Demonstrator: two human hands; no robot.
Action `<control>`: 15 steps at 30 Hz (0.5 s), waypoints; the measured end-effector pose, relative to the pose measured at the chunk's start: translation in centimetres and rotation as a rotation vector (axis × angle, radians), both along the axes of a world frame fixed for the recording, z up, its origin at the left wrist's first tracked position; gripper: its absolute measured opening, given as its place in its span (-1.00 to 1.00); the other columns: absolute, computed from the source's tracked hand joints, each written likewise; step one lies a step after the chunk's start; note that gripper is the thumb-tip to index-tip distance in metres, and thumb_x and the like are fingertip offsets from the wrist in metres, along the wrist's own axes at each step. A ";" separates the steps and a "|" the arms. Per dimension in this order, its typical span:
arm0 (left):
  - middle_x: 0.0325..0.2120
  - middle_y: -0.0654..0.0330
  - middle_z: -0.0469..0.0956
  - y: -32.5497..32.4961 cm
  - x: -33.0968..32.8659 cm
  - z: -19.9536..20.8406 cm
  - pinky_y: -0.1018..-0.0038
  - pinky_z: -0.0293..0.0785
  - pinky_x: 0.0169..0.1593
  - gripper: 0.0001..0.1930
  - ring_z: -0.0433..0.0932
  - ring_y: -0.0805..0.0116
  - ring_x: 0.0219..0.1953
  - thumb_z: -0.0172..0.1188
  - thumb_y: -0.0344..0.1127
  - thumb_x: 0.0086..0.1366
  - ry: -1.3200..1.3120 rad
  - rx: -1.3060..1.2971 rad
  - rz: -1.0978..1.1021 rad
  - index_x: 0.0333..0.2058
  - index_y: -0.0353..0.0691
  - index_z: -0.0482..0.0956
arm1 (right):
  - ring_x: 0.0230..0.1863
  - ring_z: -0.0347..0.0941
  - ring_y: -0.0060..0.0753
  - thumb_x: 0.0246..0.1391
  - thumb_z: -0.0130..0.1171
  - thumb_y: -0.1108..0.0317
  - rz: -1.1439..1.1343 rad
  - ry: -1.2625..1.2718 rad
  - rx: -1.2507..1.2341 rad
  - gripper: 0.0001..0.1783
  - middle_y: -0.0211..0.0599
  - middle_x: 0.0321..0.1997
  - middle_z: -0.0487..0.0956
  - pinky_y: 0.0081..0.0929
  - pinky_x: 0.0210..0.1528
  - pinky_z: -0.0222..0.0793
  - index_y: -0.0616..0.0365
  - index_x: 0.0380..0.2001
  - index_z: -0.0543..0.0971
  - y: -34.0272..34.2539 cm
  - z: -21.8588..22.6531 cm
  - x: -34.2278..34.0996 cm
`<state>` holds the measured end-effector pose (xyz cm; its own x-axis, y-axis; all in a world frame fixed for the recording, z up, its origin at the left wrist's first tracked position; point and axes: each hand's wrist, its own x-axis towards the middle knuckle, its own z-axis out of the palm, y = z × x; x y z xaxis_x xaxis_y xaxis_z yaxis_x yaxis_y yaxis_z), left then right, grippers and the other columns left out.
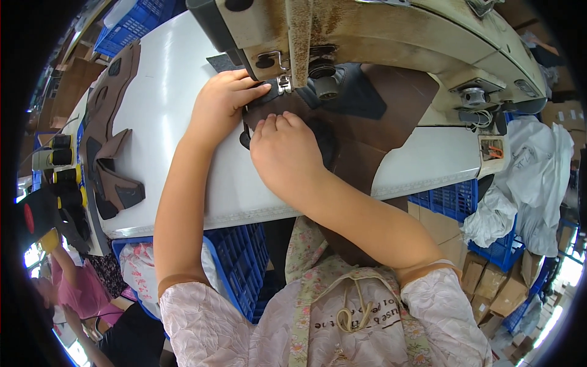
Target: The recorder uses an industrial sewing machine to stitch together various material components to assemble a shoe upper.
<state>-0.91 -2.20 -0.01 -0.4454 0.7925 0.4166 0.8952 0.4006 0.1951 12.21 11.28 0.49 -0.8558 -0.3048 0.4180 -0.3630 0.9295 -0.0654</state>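
Observation:
Under the presser foot (284,84) of a sewing machine (367,30) lies a large brown leather-like piece (400,101) with dark patches (361,98) on it. My left hand (223,101) holds the piece's left edge, its thumb tip close beside the foot. Just nearer to me, my right hand (284,150) presses on the same piece with curled fingers and grips it. A dark loop-like edge (245,137) shows between my hands. Part of the brown piece hangs over the front edge of the table towards my lap.
More cut brown pieces with dark patches (113,140) lie at the white table's (171,67) left end, by thread spools (61,150). Blue crates (238,260) stand below. White bags (526,177) and cardboard boxes (495,284) are at right. Another person (76,275) sits at lower left.

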 end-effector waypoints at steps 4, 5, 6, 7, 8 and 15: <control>-0.26 0.22 0.65 0.3 -0.6 -0.2 0.31 0.45 -0.07 -0.61 0.54 0.16 -0.13 0.15 -0.59 -0.10 -0.003 0.068 -0.070 -0.22 -0.21 0.69 | -0.21 0.58 -0.16 -0.18 0.16 0.43 -0.009 0.007 0.029 -0.65 0.05 -0.31 0.65 -0.31 0.04 0.42 0.44 -0.28 0.62 0.0 -0.1 -0.1; -0.27 0.21 0.65 0.2 -0.7 -0.2 0.31 0.44 -0.07 -0.61 0.54 0.15 -0.14 0.15 -0.60 -0.09 -0.009 0.068 -0.076 -0.22 -0.22 0.69 | -0.21 0.58 -0.16 -0.18 0.16 0.43 -0.013 0.008 0.030 -0.65 0.05 -0.31 0.65 -0.31 0.04 0.42 0.44 -0.28 0.62 -0.1 -0.1 -0.1; -0.27 0.21 0.65 0.1 -0.8 -0.3 0.31 0.44 -0.07 -0.61 0.54 0.15 -0.14 0.15 -0.60 -0.09 -0.008 0.069 -0.080 -0.22 -0.22 0.69 | -0.11 0.56 -0.10 -0.09 0.12 0.39 -0.013 -0.068 0.060 -0.64 0.10 -0.20 0.63 -0.24 0.10 0.35 0.41 -0.23 0.63 -0.3 -0.2 0.0; -0.28 0.19 0.64 -0.1 -0.8 -0.3 0.30 0.44 -0.08 -0.60 0.54 0.14 -0.14 0.14 -0.61 -0.10 -0.020 0.045 -0.061 -0.22 -0.23 0.69 | -0.01 0.54 -0.05 -0.01 0.08 0.34 -0.013 -0.144 0.089 -0.62 0.16 -0.08 0.62 -0.17 0.16 0.28 0.39 -0.19 0.64 -0.4 -0.2 0.0; -0.29 0.17 0.64 -0.1 -0.7 -0.3 0.30 0.44 -0.08 -0.60 0.55 0.12 -0.15 0.14 -0.62 -0.10 -0.033 0.021 -0.041 -0.21 -0.23 0.69 | -0.01 0.54 -0.05 -0.01 0.08 0.34 -0.017 -0.143 0.090 -0.62 0.16 -0.08 0.62 -0.17 0.16 0.28 0.39 -0.19 0.64 -0.5 -0.2 0.0; -0.31 0.13 0.65 0.2 -0.2 0.1 0.29 0.44 -0.07 -0.58 0.54 0.10 -0.15 0.15 -0.61 -0.13 -0.046 0.095 -0.081 -0.21 -0.23 0.69 | 0.00 0.54 -0.03 0.01 0.08 0.33 -0.011 -0.120 0.075 -0.61 0.16 -0.06 0.61 -0.14 0.16 0.28 0.40 -0.17 0.63 -0.3 -0.2 0.2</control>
